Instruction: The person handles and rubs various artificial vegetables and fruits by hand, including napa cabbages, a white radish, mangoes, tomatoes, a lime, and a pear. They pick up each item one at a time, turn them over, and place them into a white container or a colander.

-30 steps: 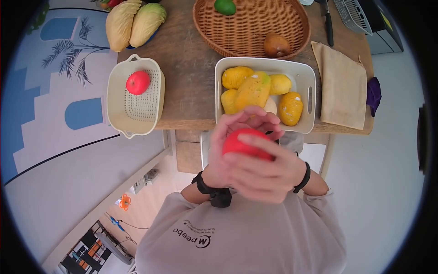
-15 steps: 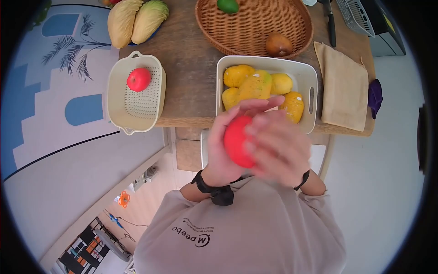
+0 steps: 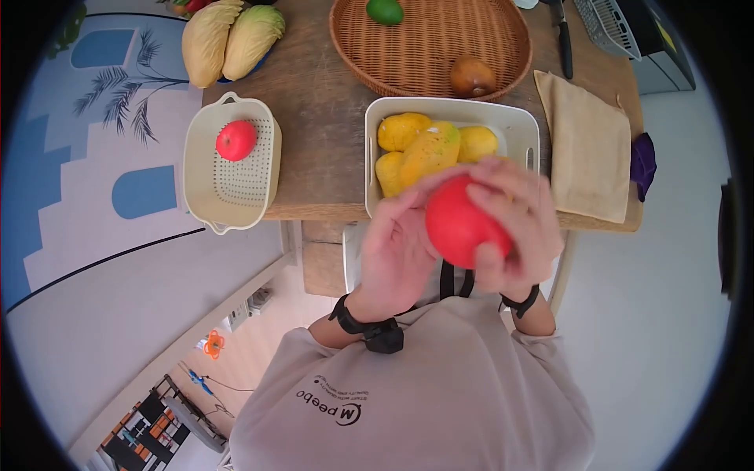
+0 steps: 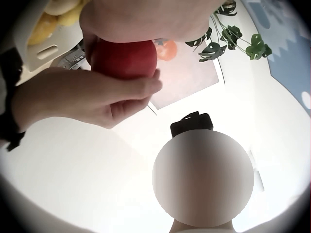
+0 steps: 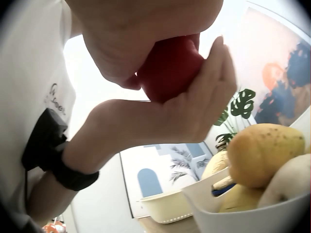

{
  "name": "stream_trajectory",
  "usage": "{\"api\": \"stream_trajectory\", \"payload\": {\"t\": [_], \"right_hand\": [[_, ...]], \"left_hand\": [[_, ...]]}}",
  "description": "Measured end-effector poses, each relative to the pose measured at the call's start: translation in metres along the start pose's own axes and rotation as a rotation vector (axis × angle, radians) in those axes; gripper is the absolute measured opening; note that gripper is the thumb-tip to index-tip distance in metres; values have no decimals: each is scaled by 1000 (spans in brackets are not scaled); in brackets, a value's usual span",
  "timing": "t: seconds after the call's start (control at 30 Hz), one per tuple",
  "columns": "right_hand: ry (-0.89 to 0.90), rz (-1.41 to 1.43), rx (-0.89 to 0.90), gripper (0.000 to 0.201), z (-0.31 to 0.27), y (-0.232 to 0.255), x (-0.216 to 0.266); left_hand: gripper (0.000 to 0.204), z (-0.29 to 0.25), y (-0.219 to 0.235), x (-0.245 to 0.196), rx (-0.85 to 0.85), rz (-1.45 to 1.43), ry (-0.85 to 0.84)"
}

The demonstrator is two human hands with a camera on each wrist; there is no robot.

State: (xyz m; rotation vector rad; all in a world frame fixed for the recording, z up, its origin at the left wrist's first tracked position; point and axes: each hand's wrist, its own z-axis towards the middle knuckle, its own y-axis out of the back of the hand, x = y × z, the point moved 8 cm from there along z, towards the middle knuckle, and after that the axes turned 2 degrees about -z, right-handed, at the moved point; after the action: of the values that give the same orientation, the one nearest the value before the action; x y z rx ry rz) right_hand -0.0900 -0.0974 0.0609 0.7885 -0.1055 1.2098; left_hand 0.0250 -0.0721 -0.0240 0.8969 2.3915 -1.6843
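Note:
A smooth red apple (image 3: 462,224) is up between both hands, in front of the chest and over the table's near edge. My right hand (image 3: 525,224) grips it from the right, thumb and fingers curled round its side. On the other side my left hand (image 3: 395,259) has its palm turned to the apple, with fairly straight fingers against it. In the right wrist view the left hand (image 5: 170,119) lies under the apple (image 5: 172,70). Just beyond the hands, a white bin (image 3: 514,118) holds several yellow fruits (image 3: 430,155); the hands hide its near right part.
A cream basket (image 3: 203,184) at left holds another red apple (image 3: 236,140). Behind the bin, a wicker tray (image 3: 416,55) carries a green fruit (image 3: 385,11) and a brown one (image 3: 473,76). Cabbages (image 3: 236,43), a knife (image 3: 565,47) and a beige cloth (image 3: 589,149) lie around.
The apple has shifted right and turned between the hands. The right hand, blurred and sweeping over it before, now holds its right side; the left palm shows more.

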Motion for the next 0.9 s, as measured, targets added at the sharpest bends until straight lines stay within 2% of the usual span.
{"api": "stream_trajectory", "payload": {"t": [0.1,0.17,0.23,0.3,0.33,0.4,0.47,0.5,0.53,0.57,0.6,0.63,0.67,0.73,0.8,0.9], "right_hand": [[-103,190,10,36,-4,0,-2],[-35,398,117,38,-15,-21,20],[14,263,158,33,-13,-20,27],[63,141,204,30,-9,-22,35],[-19,167,81,28,-2,-21,18],[-78,72,-4,26,-1,-13,6],[-38,37,15,27,4,-15,16],[39,33,116,26,-7,-23,30],[116,28,216,26,-25,-32,44],[130,35,236,26,-28,-34,46],[143,42,256,26,-30,-35,47],[95,64,197,26,-20,-29,37],[42,87,142,26,-9,-23,28],[-142,96,24,28,9,-14,15],[-41,101,186,27,-1,-37,34],[192,113,305,26,-22,-45,56]], "left_hand": [[63,-1,12,1,-30,123,-42],[61,2,7,2,136,-55,-60],[59,2,-1,-1,235,-119,-103],[56,-4,-8,-7,254,-66,-177],[55,-7,-6,-7,182,-35,-175],[54,-10,-1,-7,49,26,-173],[52,-11,-3,-8,64,23,-155],[51,-12,-4,-8,71,22,-144],[52,-6,12,6,164,-208,-28],[52,-1,16,14,230,-429,106],[53,-5,20,10,294,-324,22],[54,-9,13,-2,356,-221,-65],[56,-12,19,-2,249,-203,-20],[56,-17,10,-4,159,-245,-46],[55,-18,8,-3,133,-273,-62],[54,-17,12,2,174,-326,-57]]}}
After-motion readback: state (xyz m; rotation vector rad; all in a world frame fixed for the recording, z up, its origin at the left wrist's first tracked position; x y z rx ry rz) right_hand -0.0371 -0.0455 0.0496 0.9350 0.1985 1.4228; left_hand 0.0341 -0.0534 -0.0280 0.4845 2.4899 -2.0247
